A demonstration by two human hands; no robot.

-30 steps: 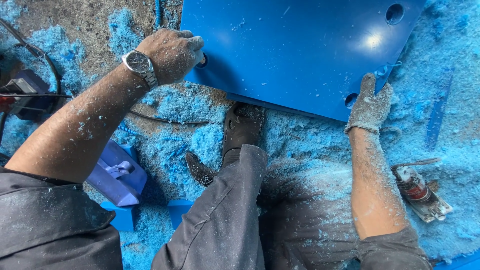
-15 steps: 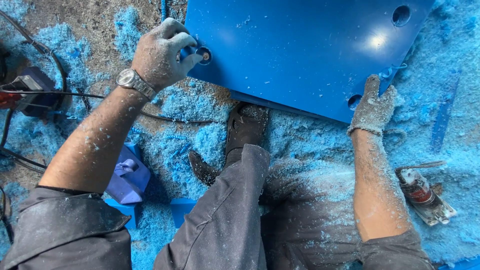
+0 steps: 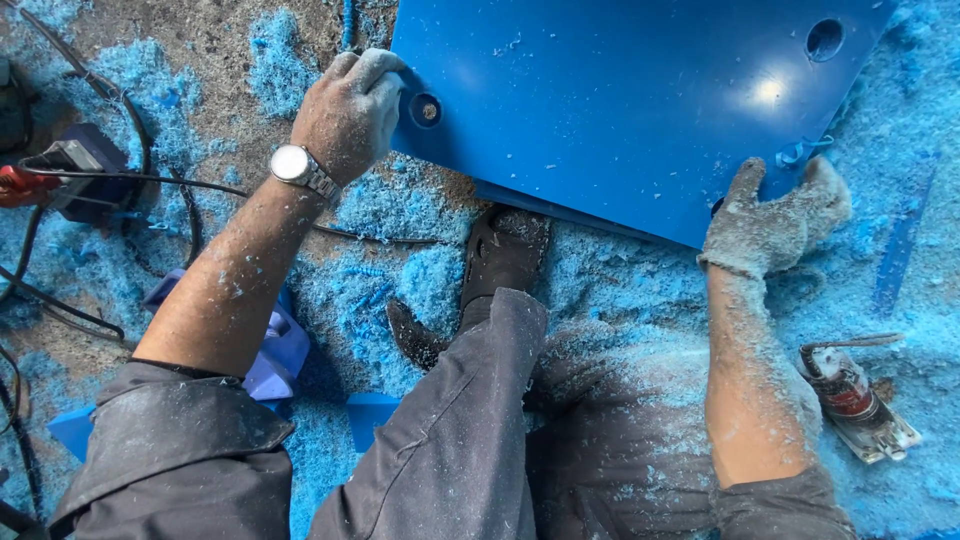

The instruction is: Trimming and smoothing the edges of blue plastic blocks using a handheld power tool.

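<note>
A large glossy blue panel [image 3: 620,100] with round holes lies tilted over the ground at the top of the head view. My left hand [image 3: 348,110], dusty and with a wristwatch below it, grips the panel's left edge beside a hole. My right hand [image 3: 775,225], coated in blue dust, holds the panel's lower right edge near another hole. My black shoe [image 3: 503,250] rests just under the panel's lower edge, with my grey trouser leg below it.
Blue plastic shavings [image 3: 400,280] cover the dirt ground all round. A power tool [image 3: 860,400] lies at the right by my forearm. Black cables and a dark device [image 3: 85,175] sit at the left. A blue-violet object [image 3: 270,350] lies under my left arm.
The panel and both hands sit further right in view. My left hand has shifted along the panel's left edge, closing over it beside the hole. My right hand keeps its hold.
</note>
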